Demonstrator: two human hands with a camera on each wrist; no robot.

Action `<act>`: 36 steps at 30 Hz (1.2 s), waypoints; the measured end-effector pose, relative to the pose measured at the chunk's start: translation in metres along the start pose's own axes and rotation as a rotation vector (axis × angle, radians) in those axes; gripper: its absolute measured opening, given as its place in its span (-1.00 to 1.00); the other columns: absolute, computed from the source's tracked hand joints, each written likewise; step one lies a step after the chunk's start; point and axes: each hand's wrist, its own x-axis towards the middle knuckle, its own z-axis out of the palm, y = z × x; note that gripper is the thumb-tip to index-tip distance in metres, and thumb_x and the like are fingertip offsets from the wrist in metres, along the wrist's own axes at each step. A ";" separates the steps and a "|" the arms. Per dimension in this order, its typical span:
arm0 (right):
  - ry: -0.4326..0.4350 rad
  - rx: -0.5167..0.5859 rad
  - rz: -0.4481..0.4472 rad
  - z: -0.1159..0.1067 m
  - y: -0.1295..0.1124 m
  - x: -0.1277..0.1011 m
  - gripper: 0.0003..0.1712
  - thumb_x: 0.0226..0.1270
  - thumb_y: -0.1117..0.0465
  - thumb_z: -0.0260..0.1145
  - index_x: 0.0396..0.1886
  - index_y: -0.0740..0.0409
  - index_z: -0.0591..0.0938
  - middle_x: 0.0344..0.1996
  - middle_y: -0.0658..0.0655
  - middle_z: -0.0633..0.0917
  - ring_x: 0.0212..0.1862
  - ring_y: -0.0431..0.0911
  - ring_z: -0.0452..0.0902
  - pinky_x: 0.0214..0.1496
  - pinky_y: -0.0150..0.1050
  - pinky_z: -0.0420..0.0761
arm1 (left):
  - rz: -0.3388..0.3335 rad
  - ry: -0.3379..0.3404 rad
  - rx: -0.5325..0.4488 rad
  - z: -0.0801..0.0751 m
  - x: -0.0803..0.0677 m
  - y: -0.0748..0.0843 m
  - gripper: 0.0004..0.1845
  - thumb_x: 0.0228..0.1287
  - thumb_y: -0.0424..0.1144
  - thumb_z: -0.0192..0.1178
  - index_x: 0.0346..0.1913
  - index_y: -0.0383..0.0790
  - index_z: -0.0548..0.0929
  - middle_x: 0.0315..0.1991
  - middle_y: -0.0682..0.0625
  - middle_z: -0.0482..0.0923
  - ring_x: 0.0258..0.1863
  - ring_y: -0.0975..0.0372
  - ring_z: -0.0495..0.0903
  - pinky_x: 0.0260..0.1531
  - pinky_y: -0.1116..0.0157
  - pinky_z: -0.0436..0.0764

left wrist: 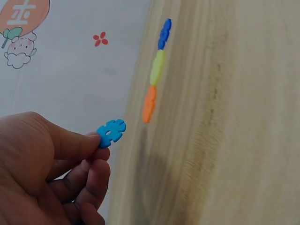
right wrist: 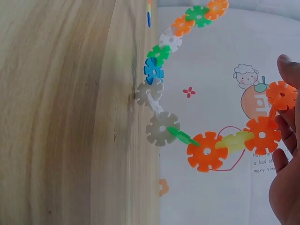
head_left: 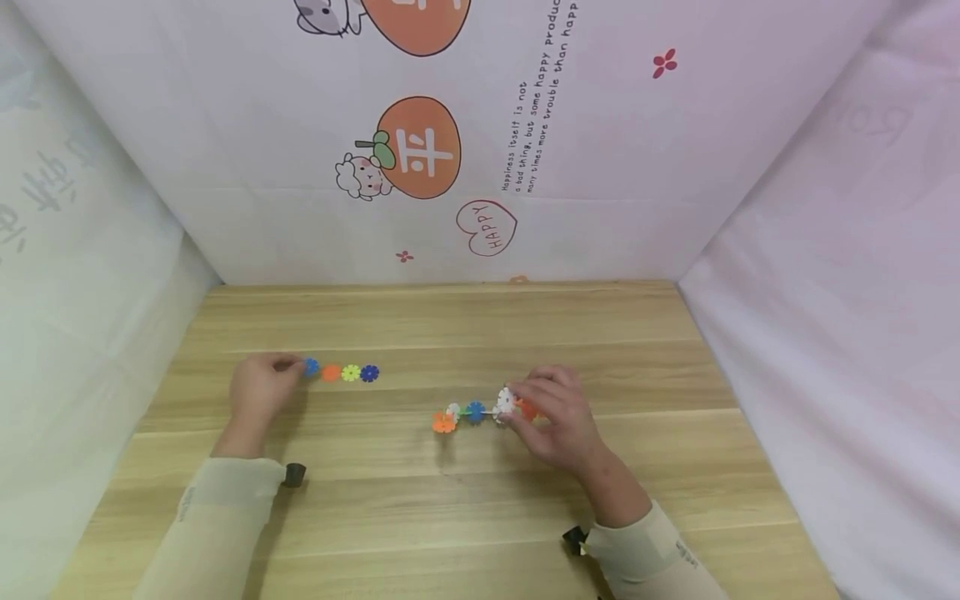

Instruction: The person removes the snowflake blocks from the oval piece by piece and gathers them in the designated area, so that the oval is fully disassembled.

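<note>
A light blue snowflake disc (left wrist: pixel 112 132) with a notched rim is pinched between thumb and forefinger of my left hand (head_left: pixel 258 387), at the left of the table. My right hand (head_left: pixel 558 417) holds one end of a chain of interlocked snowflake discs (right wrist: pixel 207 151), in orange, green, yellow, white and blue. In the right wrist view an orange disc (right wrist: pixel 281 95) sits at the fingers, and the chain curves away from them. From the head view, the chain stretches leftward to an orange disc (head_left: pixel 444 423). Part of it is hidden behind the right hand.
Right of the left hand, an orange disc (head_left: pixel 331 373), a yellow disc (head_left: pixel 351 372) and a dark blue disc (head_left: pixel 370 373) lie in a row on the wooden table (head_left: pixel 375 517). A printed white cloth (head_left: pixel 600 167) stands behind, with more cloth at both sides.
</note>
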 end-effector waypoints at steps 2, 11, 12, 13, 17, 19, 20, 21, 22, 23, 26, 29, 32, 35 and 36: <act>-0.001 0.001 -0.001 0.000 0.000 0.000 -0.64 0.40 0.00 0.45 -0.08 0.22 0.79 -0.24 0.07 0.82 -0.14 0.08 0.56 0.00 0.05 0.41 | -0.018 -0.005 0.009 0.001 0.001 -0.004 -0.66 0.50 -0.08 0.22 0.03 -0.30 0.76 0.10 -0.29 0.70 0.16 -0.22 0.58 0.15 -0.18 0.51; -0.002 0.012 -0.001 0.001 0.000 0.000 -0.64 0.38 0.01 0.47 -0.07 0.21 0.79 -0.23 0.07 0.82 -0.13 0.07 0.55 0.00 0.04 0.40 | -0.060 -0.034 0.035 0.008 0.006 -0.019 -0.63 0.50 -0.06 0.21 0.05 -0.30 0.76 0.08 -0.30 0.70 0.19 -0.25 0.57 0.16 -0.19 0.53; -0.002 0.015 -0.002 0.001 0.000 0.000 -0.64 0.37 0.01 0.47 -0.07 0.21 0.79 -0.23 0.07 0.82 -0.13 0.07 0.55 0.00 0.04 0.39 | -0.062 -0.036 0.038 0.008 0.007 -0.021 -0.63 0.49 -0.06 0.21 0.04 -0.30 0.77 0.07 -0.29 0.71 0.17 -0.24 0.58 0.13 -0.17 0.54; -0.001 0.016 -0.003 0.001 0.000 0.000 -0.64 0.37 0.02 0.47 -0.07 0.21 0.79 -0.23 0.07 0.82 -0.13 0.07 0.55 0.00 0.04 0.39 | -0.063 -0.037 0.043 0.009 0.008 -0.022 -0.64 0.49 -0.06 0.22 0.03 -0.30 0.77 0.06 -0.29 0.72 0.16 -0.24 0.60 0.12 -0.17 0.55; -0.002 0.019 -0.007 0.001 -0.001 0.001 -0.64 0.37 0.02 0.48 -0.06 0.22 0.79 -0.22 0.06 0.82 -0.13 0.07 0.54 -0.01 0.04 0.38 | -0.070 -0.045 0.043 0.011 0.010 -0.026 -0.64 0.48 -0.05 0.23 0.01 -0.30 0.78 0.03 -0.28 0.73 0.14 -0.23 0.61 0.10 -0.16 0.56; -0.004 0.018 -0.007 0.001 -0.002 0.001 -0.64 0.37 0.02 0.48 -0.06 0.22 0.79 -0.22 0.06 0.82 -0.13 0.07 0.54 -0.01 0.03 0.37 | -0.072 -0.047 0.047 0.011 0.011 -0.026 -0.62 0.48 -0.03 0.23 0.00 -0.30 0.78 0.04 -0.28 0.73 0.15 -0.24 0.60 0.13 -0.17 0.54; -0.004 0.018 -0.007 0.001 -0.002 0.001 -0.64 0.36 0.02 0.48 -0.06 0.22 0.79 -0.22 0.06 0.82 -0.12 0.07 0.54 -0.01 0.03 0.37 | -0.075 -0.049 0.049 0.011 0.012 -0.026 -0.61 0.48 -0.02 0.23 0.00 -0.30 0.78 0.04 -0.28 0.72 0.16 -0.24 0.59 0.13 -0.18 0.53; -0.006 0.017 -0.007 0.001 -0.002 0.001 -0.64 0.36 0.02 0.49 -0.06 0.21 0.79 -0.22 0.06 0.82 -0.12 0.07 0.55 -0.01 0.03 0.37 | -0.077 -0.052 0.053 0.011 0.012 -0.025 -0.61 0.48 -0.01 0.23 0.00 -0.30 0.78 0.04 -0.28 0.72 0.16 -0.24 0.59 0.14 -0.18 0.53; -0.007 0.017 -0.009 0.001 -0.002 0.001 -0.64 0.35 0.02 0.49 -0.06 0.21 0.79 -0.22 0.06 0.82 -0.12 0.07 0.55 -0.01 0.03 0.37 | -0.078 -0.054 0.055 0.011 0.013 -0.025 -0.60 0.48 0.00 0.24 0.00 -0.30 0.78 0.05 -0.28 0.72 0.16 -0.24 0.59 0.15 -0.18 0.53; -0.007 0.015 -0.011 0.001 -0.002 0.001 -0.64 0.34 0.02 0.50 -0.06 0.20 0.79 -0.22 0.06 0.82 -0.12 0.07 0.55 -0.01 0.02 0.37 | -0.080 -0.055 0.055 0.010 0.013 -0.024 -0.60 0.48 0.01 0.24 -0.01 -0.30 0.78 0.05 -0.28 0.72 0.17 -0.24 0.58 0.15 -0.18 0.52; -0.007 0.010 -0.022 0.000 -0.001 0.002 -0.63 0.28 0.04 0.54 -0.05 0.19 0.79 -0.23 0.05 0.81 -0.12 0.07 0.56 -0.01 0.01 0.37 | -0.083 -0.053 0.051 0.010 0.013 -0.024 -0.61 0.47 0.00 0.25 -0.02 -0.29 0.79 0.04 -0.27 0.73 0.16 -0.23 0.59 0.15 -0.17 0.53; -0.005 0.008 -0.030 0.000 -0.001 0.003 -0.62 0.22 0.07 0.59 -0.06 0.19 0.79 -0.23 0.05 0.81 -0.12 0.07 0.56 0.00 0.00 0.37 | -0.072 -0.041 0.038 0.011 0.013 -0.024 -0.62 0.46 -0.02 0.26 -0.02 -0.31 0.78 0.03 -0.27 0.73 0.13 -0.21 0.61 0.11 -0.15 0.55; -0.008 0.009 -0.028 0.000 0.000 0.002 -0.60 0.16 0.10 0.62 -0.07 0.22 0.79 -0.22 0.06 0.82 -0.11 0.07 0.56 0.01 0.00 0.38 | -0.063 -0.028 0.029 0.013 0.012 -0.024 -0.63 0.46 -0.04 0.26 -0.02 -0.32 0.78 0.00 -0.26 0.74 0.07 -0.19 0.64 0.03 -0.12 0.58; -0.013 0.005 -0.019 0.001 -0.001 0.002 -0.61 0.19 0.08 0.60 -0.09 0.23 0.79 -0.23 0.05 0.81 -0.11 0.07 0.56 0.02 0.01 0.39 | -0.059 -0.014 0.024 0.015 0.011 -0.022 -0.63 0.47 -0.04 0.24 -0.01 -0.32 0.78 -0.01 -0.26 0.75 0.03 -0.16 0.66 -0.04 -0.07 0.60; -0.016 0.005 -0.014 0.001 -0.001 0.002 -0.61 0.19 0.07 0.60 -0.09 0.23 0.79 -0.23 0.05 0.81 -0.11 0.07 0.56 0.02 0.02 0.39 | -0.057 -0.009 0.022 0.016 0.011 -0.021 -0.63 0.47 -0.04 0.23 -0.01 -0.31 0.77 0.00 -0.26 0.74 0.02 -0.15 0.66 -0.04 -0.05 0.61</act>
